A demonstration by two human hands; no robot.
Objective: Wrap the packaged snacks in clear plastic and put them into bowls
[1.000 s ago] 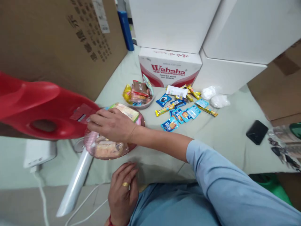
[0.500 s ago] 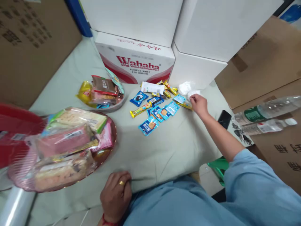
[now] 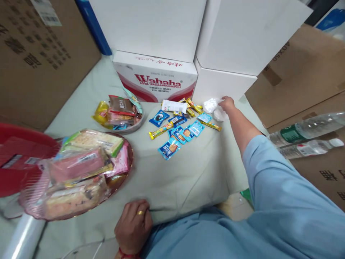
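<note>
At the back right of the table, my right hand pinches the edge of a see-through packet. Two round white pieces in clear wrap, one white piece and another, lie by its fingertips. Left of them spread small wrapped snacks: yellow stick packets, light-blue sachets, a dark-blue packet and a white tube-like packet. My left hand, wearing a gold ring, rests curled in a loose fist at the table's front edge, with nothing seen in it.
A pink see-through tray of wrapped breads stands at left, with a smaller bowl of snacks behind. White boxes and a Wahaba-style printed carton line the back. Plastic bottles and cardboard boxes are at right.
My right hand has reached slightly farther back and the sleeve has come further over the table, covering the phone and keys. My left hand stays put. The view has shifted slightly.
</note>
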